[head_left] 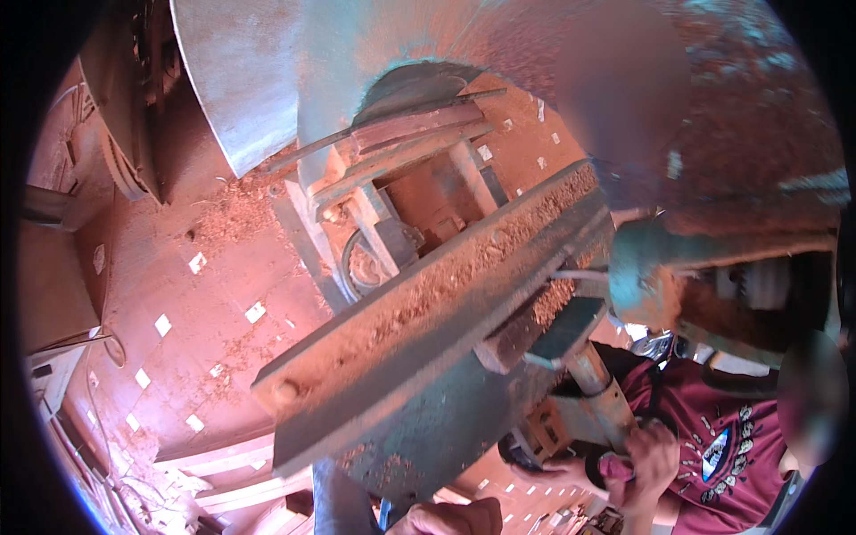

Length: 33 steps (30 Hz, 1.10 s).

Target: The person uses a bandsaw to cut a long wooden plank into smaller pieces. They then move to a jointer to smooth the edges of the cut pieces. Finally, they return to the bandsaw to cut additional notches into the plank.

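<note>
My right hand [448,517], partly cut off by the lower edge, has its fingers curled in. What it holds, if anything, is hidden. A blue-grey cloth piece [343,501], maybe a sleeve or trouser leg, shows beside it. My left hand cannot be seen. Above my hand slants a dark metal machine table [428,419] with wood chips on it. Along it runs a long metal rail [419,308] heaped with reddish sawdust. A brown wooden block [514,339] lies against the rail's right part.
At right, a person in a maroon shirt [727,437] grips a dark red rounded piece [615,467] by the machine's metal bracket [588,410]. Farther off stand a wooden frame with a wheel [364,263] and a big curved metal sheet [236,80]. Sawdust covers the tiled floor [196,303].
</note>
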### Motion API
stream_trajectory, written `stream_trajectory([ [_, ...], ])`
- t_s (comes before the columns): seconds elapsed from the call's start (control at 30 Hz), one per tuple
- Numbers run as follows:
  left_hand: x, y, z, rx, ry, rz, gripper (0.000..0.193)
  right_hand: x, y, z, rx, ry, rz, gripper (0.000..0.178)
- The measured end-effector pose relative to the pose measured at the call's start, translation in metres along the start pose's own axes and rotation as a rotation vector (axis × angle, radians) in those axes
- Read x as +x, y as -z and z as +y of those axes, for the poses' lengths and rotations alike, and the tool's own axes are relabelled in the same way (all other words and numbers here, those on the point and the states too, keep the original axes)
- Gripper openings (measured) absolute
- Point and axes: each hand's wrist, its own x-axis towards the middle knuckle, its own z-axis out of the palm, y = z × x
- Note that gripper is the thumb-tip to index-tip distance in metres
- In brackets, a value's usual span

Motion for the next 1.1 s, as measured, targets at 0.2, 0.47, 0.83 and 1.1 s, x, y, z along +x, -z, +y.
stream_trajectory([
  [0.2,-0.002,-0.117,0.026,-0.034,0.149,-0.248,0.015,-0.008,-0.002,0.079,0.309,-0.671,0.329,0.038],
  [0.47,-0.005,-0.23,0.022,0.075,0.123,-0.449,0.017,-0.001,0.012,0.016,0.253,-0.019,0.122,0.041],
  [0.83,-0.14,-0.241,-0.095,0.705,0.35,-0.322,0.033,-0.007,0.01,0.013,0.358,0.137,0.319,0.035],
  [1.1,-0.259,-0.202,-0.139,1.07,0.271,-0.027,0.033,0.001,0.019,0.068,0.134,-0.025,0.605,0.032],
])
